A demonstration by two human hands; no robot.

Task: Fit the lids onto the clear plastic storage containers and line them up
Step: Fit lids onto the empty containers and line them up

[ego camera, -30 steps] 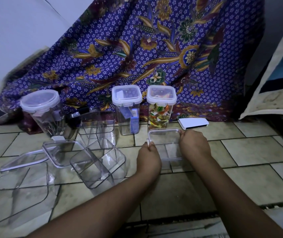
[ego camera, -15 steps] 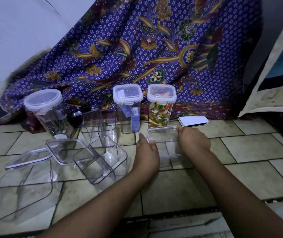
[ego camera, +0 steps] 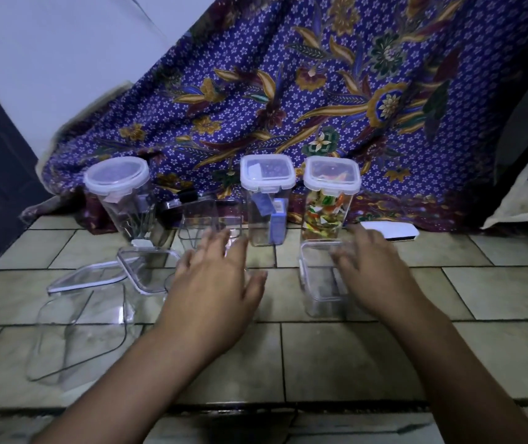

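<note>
On the beige tiled floor (ego camera: 368, 357), the small clear square plastic container (ego camera: 317, 293) stands under the right hand (ego camera: 381, 280), fingers blurred but straight, contact unclear, while the left hand (ego camera: 214, 290) hovers spread and empty beside it; probably light, stiff and slick, best gripped by opposite walls.

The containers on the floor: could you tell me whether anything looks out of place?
Yes. Front left, a large clear container sits lidless, well apart from the lidded row at the back, and two loose lids overlap askew beside it.
</note>
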